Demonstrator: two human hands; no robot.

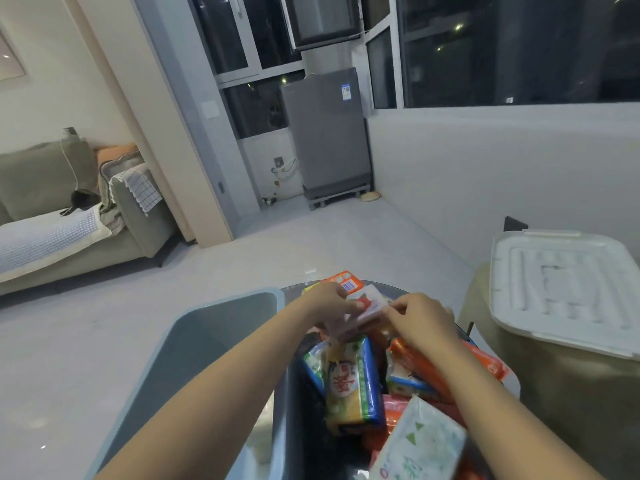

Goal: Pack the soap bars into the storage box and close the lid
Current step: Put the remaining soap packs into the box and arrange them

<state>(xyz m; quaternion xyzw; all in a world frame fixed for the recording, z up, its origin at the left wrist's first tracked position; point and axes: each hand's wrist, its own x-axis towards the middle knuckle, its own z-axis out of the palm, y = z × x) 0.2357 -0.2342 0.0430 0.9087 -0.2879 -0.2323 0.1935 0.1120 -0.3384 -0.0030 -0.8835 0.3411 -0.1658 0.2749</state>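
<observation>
Lying nearest you on the dark round desk (298,393) are wrapped soap bars (353,382), still unpacked. Beyond them your left hand (329,301) and right hand (420,322) are pinching one white-wrapped bar (370,304) between them. The blue storage box (194,358) is sitting open at your left, apparently empty. Its white lid (561,289) is resting well apart at right, so packing looks barely begun.

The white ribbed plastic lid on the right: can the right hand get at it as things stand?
Probably yes. The white ribbed plastic lid lies uncovered, with nothing between it and the right hand, but that hand is on a white soap pack.
</observation>
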